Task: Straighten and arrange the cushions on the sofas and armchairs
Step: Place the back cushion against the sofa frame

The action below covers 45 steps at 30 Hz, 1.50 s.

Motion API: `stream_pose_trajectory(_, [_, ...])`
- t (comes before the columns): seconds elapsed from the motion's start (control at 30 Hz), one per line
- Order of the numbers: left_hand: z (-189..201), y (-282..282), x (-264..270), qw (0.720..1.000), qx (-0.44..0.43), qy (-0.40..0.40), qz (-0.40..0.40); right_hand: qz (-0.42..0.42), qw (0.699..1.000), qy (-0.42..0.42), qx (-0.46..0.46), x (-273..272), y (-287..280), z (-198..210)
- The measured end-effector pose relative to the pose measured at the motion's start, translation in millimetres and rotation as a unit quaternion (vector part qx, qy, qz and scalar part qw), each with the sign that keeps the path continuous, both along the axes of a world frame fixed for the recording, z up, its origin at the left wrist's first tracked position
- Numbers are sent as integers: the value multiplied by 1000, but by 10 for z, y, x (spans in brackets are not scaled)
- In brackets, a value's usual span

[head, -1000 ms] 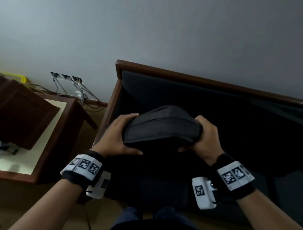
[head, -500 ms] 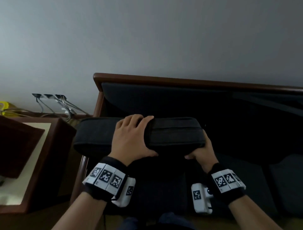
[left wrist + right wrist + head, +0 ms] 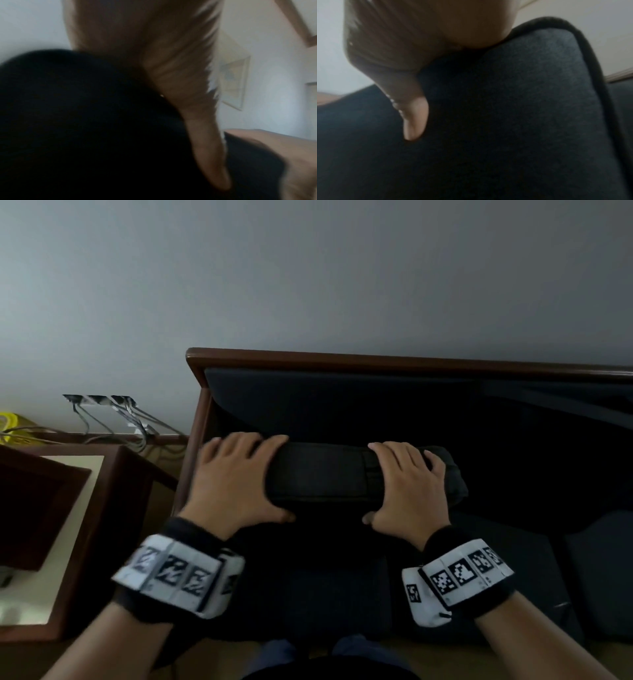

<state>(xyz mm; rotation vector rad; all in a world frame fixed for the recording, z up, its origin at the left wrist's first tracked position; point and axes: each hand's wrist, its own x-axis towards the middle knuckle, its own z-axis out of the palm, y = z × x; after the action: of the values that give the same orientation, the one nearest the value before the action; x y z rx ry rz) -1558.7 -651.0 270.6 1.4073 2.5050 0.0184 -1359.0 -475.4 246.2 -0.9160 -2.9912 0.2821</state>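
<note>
A dark grey cushion (image 3: 325, 474) stands on its long edge on the seat of a dark sofa with a brown wooden frame (image 3: 342, 359), close to the backrest. My left hand (image 3: 236, 474) grips its left end, fingers over the top and thumb on the front face. My right hand (image 3: 407, 484) grips it near the right end in the same way. In the left wrist view the palm (image 3: 154, 54) lies against the dark cushion (image 3: 77, 121). The right wrist view shows my thumb (image 3: 414, 116) pressed into the cushion fabric (image 3: 522, 108).
A brown side table (image 3: 113, 508) with a pale top stands left of the sofa arm. Wall sockets with grey cables (image 3: 113, 419) and a yellow cable (image 3: 10, 422) are behind it. Another seat cushion (image 3: 599, 570) lies to the right. A framed picture (image 3: 235, 82) hangs on the wall.
The cushion went from bunched in both hands to stretched out on edge, then shifted right off the sofa arm onto the seat. My right hand moved from its lower front to its top.
</note>
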Motion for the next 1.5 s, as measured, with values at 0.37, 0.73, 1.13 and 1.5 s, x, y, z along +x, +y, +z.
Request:
stream_pose_trajectory(0.37, [-418, -194, 94, 881, 320, -338, 87, -119, 983, 135, -30, 620, 309, -184])
stream_pose_trajectory(0.73, [490, 390, 646, 917, 357, -159, -77, -153, 899, 366, -184, 1032, 457, -472])
stream_pose_trajectory(1.13, [-1031, 330, 406, 988, 31, -149, 24, -375, 526, 444, -621, 1239, 417, -1073])
stream_pose_trajectory(1.5, [-1400, -428, -383, 632, 181, -485, 577, -495, 509, 434, -554, 1092, 703, -1194])
